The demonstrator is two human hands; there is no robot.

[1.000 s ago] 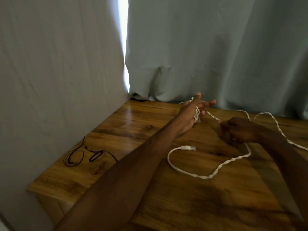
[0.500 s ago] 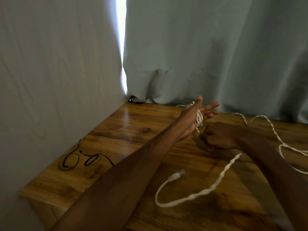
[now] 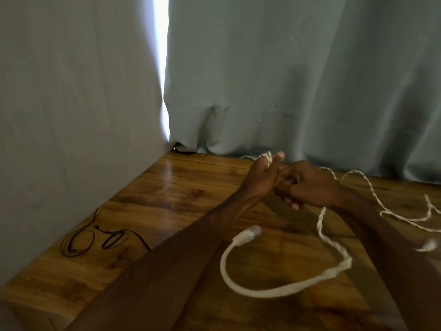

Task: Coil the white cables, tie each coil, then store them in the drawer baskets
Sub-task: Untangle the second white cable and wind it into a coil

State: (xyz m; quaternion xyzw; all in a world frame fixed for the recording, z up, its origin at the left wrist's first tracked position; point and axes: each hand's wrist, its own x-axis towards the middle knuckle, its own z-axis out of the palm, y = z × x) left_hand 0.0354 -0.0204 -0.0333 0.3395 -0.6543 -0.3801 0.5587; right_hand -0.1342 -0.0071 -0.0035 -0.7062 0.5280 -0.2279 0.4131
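Note:
A white braided cable (image 3: 281,291) trails over the wooden table (image 3: 181,194). My left hand (image 3: 261,179) is held up near the table's back edge with straight fingers, and a few turns of the cable are wound round it, showing at its top. Right beside it and touching its fingers, my right hand (image 3: 310,187) grips the cable with curled fingers. From that hand a loose loop hangs down and ends in a white connector (image 3: 254,231). More of the cable snakes away to the right, with a blurred white end (image 3: 428,246) near the frame edge.
A thin black cable (image 3: 95,237) lies in small loops at the table's left side. Grey-green curtains (image 3: 286,80) hang along the back and left of the table, with a bright gap in the corner. The table's left corner edge shows at the bottom left.
My right hand has moved left and up, from apart to against my left hand, drawing the cable with it. The loose loop and connector have swung nearer to me.

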